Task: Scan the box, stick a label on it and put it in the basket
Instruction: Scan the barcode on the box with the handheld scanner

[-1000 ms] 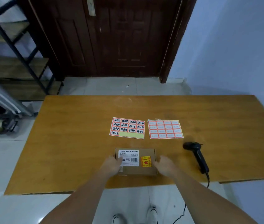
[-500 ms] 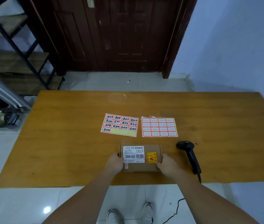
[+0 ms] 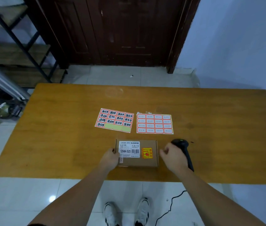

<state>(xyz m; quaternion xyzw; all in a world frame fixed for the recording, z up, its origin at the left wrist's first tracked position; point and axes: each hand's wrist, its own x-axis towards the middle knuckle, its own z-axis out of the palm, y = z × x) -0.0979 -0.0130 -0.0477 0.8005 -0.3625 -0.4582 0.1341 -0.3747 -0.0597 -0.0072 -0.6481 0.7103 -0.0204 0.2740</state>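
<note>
A brown cardboard box [image 3: 146,161] lies flat near the front edge of the wooden table [image 3: 63,128], with a white barcode label and a yellow-red sticker on top. My left hand [image 3: 110,158] grips the box's left end. My right hand [image 3: 173,158] hovers off the box's right side, fingers loosely curled, holding nothing, right beside the black handheld scanner [image 3: 183,148]. Two label sheets lie behind the box: one with written labels [image 3: 114,119] and one with blank labels [image 3: 154,123]. No basket is in view.
The scanner's cable [image 3: 169,207] hangs off the table's front edge to the tiled floor by my shoes. A dark wooden door [image 3: 121,30] stands behind the table, a metal shelf frame [image 3: 19,41] at the left, a blue wall at the right.
My right hand has let go of the box's right end and moved right toward the scanner. My left hand stays on the box. The camera view shifted slightly.
</note>
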